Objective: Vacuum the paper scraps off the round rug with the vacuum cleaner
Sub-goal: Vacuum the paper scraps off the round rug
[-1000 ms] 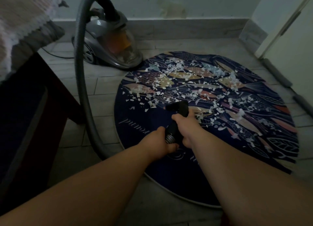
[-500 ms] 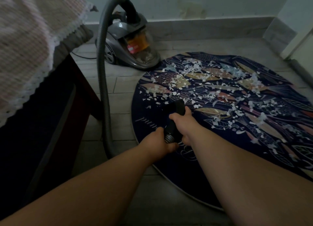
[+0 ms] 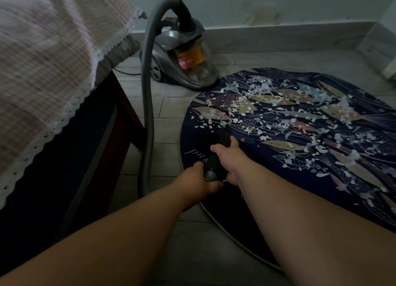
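Note:
A round dark-blue rug [image 3: 252, 202] with a fish pattern lies on the tiled floor at the right. White paper scraps [image 3: 285, 118] cover its far and middle parts. The black vacuum nozzle [image 3: 220, 141] points down at the rug's near-left part, just short of the scraps. My right hand [image 3: 230, 157] grips the black handle from the right. My left hand [image 3: 198, 179] grips the ribbed hose end right behind it. The grey canister vacuum cleaner [image 3: 182, 56] stands by the back wall, beyond the rug's left edge.
The grey hose [image 3: 147, 105] arcs up from the canister and runs down the floor left of the rug. A dark wooden table [image 3: 120, 118] with a checked lace-edged cloth [image 3: 42, 71] fills the left side. A thin cable lies behind the canister.
The view has swung left, so the rug and canister sit further right in frame. The nozzle has shifted toward the rug's left part. Both hands keep their hold.

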Motion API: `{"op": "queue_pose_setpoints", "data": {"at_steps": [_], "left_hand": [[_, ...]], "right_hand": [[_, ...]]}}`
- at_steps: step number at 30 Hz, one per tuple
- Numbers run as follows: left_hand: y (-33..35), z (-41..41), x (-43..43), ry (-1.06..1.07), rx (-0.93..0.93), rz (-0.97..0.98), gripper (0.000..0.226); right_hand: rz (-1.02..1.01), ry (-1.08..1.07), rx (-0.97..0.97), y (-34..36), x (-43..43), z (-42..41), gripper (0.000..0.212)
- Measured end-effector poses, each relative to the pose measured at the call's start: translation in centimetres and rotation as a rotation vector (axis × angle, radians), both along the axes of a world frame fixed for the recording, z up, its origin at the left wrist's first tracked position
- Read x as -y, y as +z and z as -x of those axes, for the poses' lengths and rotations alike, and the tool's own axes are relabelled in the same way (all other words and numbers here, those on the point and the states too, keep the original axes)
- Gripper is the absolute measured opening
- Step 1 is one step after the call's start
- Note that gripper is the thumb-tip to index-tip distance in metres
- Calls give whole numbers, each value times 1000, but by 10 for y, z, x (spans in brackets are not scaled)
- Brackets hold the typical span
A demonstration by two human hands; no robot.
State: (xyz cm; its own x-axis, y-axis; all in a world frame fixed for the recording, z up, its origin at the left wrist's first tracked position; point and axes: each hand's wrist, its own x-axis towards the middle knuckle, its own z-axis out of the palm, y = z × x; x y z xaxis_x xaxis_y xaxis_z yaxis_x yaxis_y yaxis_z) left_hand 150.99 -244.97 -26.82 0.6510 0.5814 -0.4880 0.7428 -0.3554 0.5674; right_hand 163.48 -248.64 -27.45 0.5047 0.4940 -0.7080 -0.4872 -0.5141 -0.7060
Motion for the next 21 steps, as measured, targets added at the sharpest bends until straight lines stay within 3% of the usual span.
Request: {"op": "queue_pose_setpoints", "data": {"at_steps": [8, 21], "left_hand": [[5, -13, 0, -78, -11, 6, 50], [10, -82, 49, -368, -39, -27, 59]], "right_hand": [[33, -41, -23, 5, 7, -12, 86], [136, -279, 72, 12, 75, -64, 78]]}}
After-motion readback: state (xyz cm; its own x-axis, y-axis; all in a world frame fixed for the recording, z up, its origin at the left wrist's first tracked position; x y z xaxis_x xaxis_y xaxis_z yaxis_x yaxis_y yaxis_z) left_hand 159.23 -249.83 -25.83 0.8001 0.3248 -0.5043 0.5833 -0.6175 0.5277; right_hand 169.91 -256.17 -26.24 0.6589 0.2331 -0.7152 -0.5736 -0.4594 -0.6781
